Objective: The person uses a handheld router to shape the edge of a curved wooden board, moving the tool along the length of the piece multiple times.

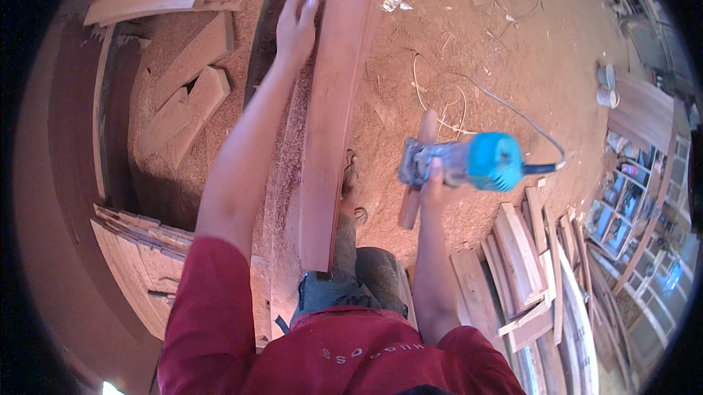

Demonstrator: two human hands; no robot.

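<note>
A long reddish-brown plank point(329, 117) runs away from my body over the sawdust-covered bench, its near end close to my waist. Beside its far left edge, my left hand point(295, 32) is raised with the fingers apart and nothing visible in them. Off to the plank's right, my right hand point(444, 194) grips a trim router point(496, 161) with a teal motor housing and a clear base. The router lies tilted on its side in the air, base toward the plank and apart from it. A dark cord leaves its back end.
The router's cord point(538, 131) loops over the sawdust-strewn floor point(417, 43). Angled wood offcuts point(198, 106) lie left of the bench. Stacked boards point(512, 263) stand at lower right. Two pale buckets point(606, 95) and a shelf unit point(622, 190) are at far right.
</note>
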